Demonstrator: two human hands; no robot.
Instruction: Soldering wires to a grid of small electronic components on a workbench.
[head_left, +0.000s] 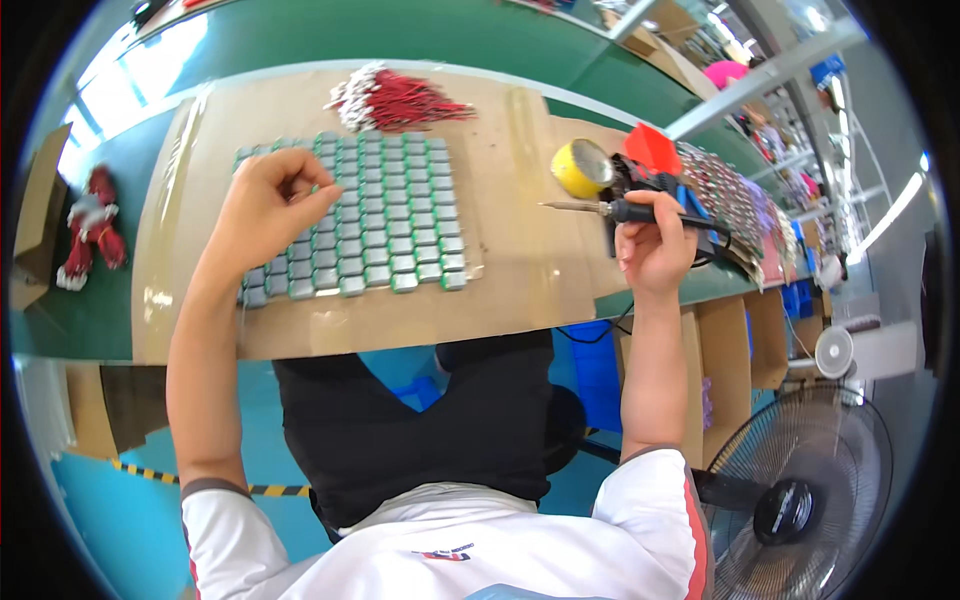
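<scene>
My right hand [660,250] is closed around the black handle of a soldering iron [625,210], whose metal tip points left, above the cardboard. My left hand [265,210] hangs over the left side of a grid of small grey blocks with green edges [400,225]. Its thumb and fingertips are pinched together; whatever they hold, if anything, is too small to make out. Part of the grid is hidden beneath that hand. Behind the blocks lies a bundle of red wires with white ends [400,100].
A cardboard sheet [500,260] covers the bench. To the right stand a yellow tape roll [575,170] and a red box [652,148], with many wired parts [725,185] beyond. More red wire bundles [100,225] lie at left by an open carton [38,215]. A fan [785,510] stands lower right.
</scene>
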